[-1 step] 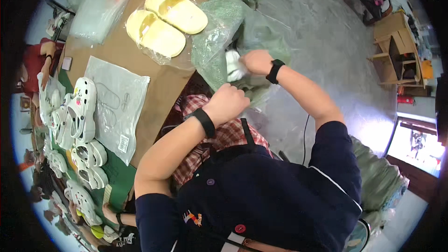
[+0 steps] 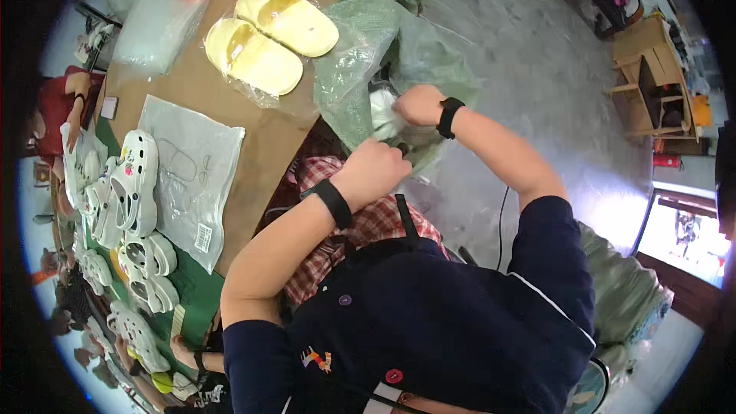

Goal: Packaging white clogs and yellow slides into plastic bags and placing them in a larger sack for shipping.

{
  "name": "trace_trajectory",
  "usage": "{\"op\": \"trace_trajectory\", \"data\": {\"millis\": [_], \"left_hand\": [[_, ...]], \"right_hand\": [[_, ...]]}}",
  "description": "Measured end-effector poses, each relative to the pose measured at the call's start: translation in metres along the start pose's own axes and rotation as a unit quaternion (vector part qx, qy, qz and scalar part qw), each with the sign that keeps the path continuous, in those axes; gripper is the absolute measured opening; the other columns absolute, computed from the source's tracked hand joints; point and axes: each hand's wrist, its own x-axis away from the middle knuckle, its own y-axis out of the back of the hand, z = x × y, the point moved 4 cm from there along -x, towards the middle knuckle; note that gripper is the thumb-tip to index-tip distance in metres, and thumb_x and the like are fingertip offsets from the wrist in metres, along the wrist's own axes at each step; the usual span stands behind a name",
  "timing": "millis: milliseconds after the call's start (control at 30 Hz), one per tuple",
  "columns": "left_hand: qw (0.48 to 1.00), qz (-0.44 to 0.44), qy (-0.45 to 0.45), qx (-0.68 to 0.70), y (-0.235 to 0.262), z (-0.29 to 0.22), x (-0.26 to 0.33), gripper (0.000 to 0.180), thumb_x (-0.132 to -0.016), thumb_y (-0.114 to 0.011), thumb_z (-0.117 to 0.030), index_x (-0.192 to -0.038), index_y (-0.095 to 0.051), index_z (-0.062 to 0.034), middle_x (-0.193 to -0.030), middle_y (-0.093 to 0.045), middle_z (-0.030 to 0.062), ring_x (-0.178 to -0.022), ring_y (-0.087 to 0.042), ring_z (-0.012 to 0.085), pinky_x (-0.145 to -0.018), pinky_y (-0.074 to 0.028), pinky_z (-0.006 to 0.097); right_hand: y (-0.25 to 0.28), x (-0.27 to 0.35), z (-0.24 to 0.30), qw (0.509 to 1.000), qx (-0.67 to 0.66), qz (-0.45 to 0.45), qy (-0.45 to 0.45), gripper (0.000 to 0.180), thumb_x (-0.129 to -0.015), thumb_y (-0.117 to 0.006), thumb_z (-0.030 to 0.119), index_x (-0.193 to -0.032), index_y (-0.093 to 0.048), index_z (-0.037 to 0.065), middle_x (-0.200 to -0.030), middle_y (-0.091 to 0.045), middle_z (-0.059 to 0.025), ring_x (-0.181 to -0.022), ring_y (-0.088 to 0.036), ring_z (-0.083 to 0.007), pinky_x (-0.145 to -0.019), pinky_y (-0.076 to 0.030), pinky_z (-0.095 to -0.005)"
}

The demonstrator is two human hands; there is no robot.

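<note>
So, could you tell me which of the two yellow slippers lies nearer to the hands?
The upper-right slipper, next to the green bag, lies nearer the hands; the other slipper sits left of it, further from the bag.

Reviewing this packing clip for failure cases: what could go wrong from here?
1. Both hands, left hand and right hand, work a white item inside the green plastic bag off the table edge; it could slip to the floor.
2. The bag's loose film lies against the yellow slippers; a tug might drag them.
3. The item is mostly hidden, so the grip can't be checked.
</note>
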Motion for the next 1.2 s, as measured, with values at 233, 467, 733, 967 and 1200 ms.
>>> {"op": "trace_trajectory", "data": {"millis": [233,467,733,967,1200], "left_hand": [[1.0,-0.021,-0.018,0.012,0.025,-0.021,0.019,0.003,-0.072,-0.06,-0.013,-0.071,-0.057,-0.0139,-0.063,-0.054,0.0034,-0.056,-0.06,0.0211,-0.052,-0.048,0.033],[0.998,0.052,0.033,0.008,0.026,-0.025,0.035,0.006,-0.078,-0.057,-0.014,-0.076,-0.062,-0.0159,-0.069,-0.058,0.0023,-0.065,-0.063,0.0198,-0.055,-0.046,0.033],[0.996,0.028,-0.003,0.09,0.03,-0.029,0.035,0.005,-0.079,-0.055,-0.015,-0.074,-0.057,-0.0135,-0.068,-0.053,0.0046,-0.064,-0.061,0.0234,-0.054,-0.045,0.037],[0.989,-0.058,-0.043,0.132,0.039,-0.027,0.032,0.006,-0.077,-0.056,-0.016,-0.073,-0.055,-0.0133,-0.065,-0.047,0.004,-0.059,-0.057,0.0225,-0.053,-0.044,0.038],[0.98,-0.089,-0.036,0.175,0.036,-0.029,0.03,0.01,-0.075,-0.056,-0.017,-0.068,-0.055,-0.0106,-0.064,-0.05,0.0077,-0.059,-0.057,0.0252,-0.053,-0.043,0.039]], "right_hand": [[-0.035,0.001,-0.015,0.953,0.157,0.255,-0.04,0.028,-0.085,-0.056,0.016,-0.109,-0.07,0.012,-0.114,-0.067,-0.0082,-0.103,-0.064,-0.0256,-0.076,-0.051,-0.0419],[-0.053,-0.007,-0.08,0.939,0.137,0.108,-0.295,0.021,-0.082,-0.061,0.023,-0.098,-0.074,0.017,-0.1,-0.071,-0.0025,-0.094,-0.067,-0.0216,-0.071,-0.051,-0.0371],[-0.027,0.008,-0.088,0.965,0.2,0.047,-0.163,0.013,-0.076,-0.062,0.014,-0.08,-0.073,0.011,-0.083,-0.069,-0.0103,-0.081,-0.067,-0.0258,-0.067,-0.053,-0.0372],[-0.008,0.006,-0.048,0.965,0.247,-0.037,0.084,0.016,-0.074,-0.059,0.018,-0.075,-0.072,0.01,-0.078,-0.069,-0.009,-0.072,-0.066,-0.0252,-0.058,-0.049,-0.0384],[-0.063,-0.023,-0.037,0.942,0.285,0.159,0.078,0.02,-0.079,-0.057,0.019,-0.087,-0.073,0.012,-0.089,-0.07,-0.0033,-0.085,-0.065,-0.0235,-0.066,-0.048,-0.0398]]}}
